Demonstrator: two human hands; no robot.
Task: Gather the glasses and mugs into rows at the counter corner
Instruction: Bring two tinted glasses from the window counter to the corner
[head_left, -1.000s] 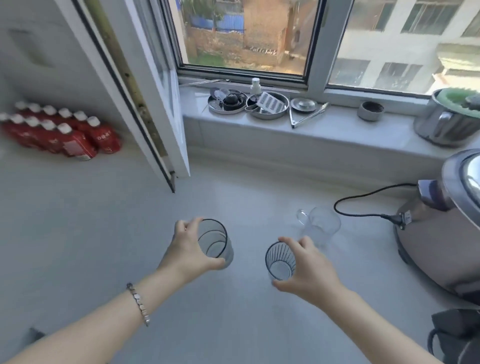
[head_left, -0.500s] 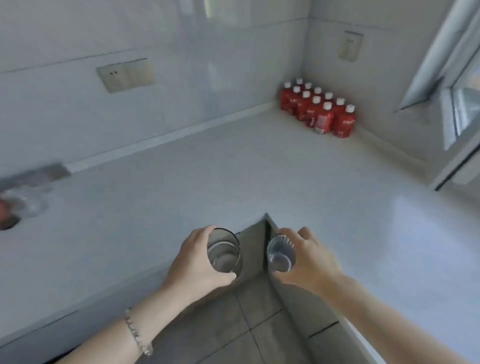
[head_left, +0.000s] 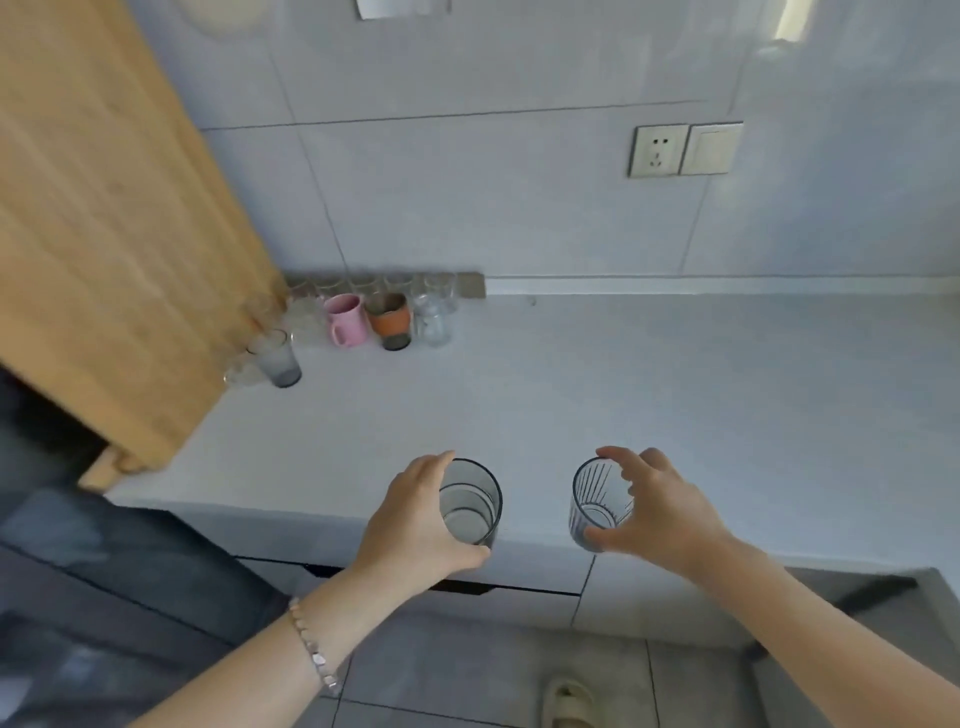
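Observation:
My left hand (head_left: 415, 525) grips a smooth smoky glass (head_left: 472, 501), held over the counter's front edge. My right hand (head_left: 657, 509) holds a ribbed clear glass (head_left: 597, 504) at the same height, a little to the right. At the far left corner of the counter (head_left: 675, 395) stand rows of drinkware: a pink mug (head_left: 345, 319), an orange-banded mug (head_left: 389, 319), several clear glasses (head_left: 434, 317) along the wall, and a grey glass (head_left: 278, 358) nearer the front. Part of that group is hidden by a wooden panel.
A tall wooden panel (head_left: 104, 223) borders the counter on the left. A wall socket and switch (head_left: 683, 149) sit on the tiled wall. Drawer fronts (head_left: 519, 577) and floor tiles lie below, with a slipper (head_left: 569, 701) at the bottom.
The view has swung left from the window side, past the inner counter corner, to the counter with the gathered mugs. Both hands kept their glasses throughout.

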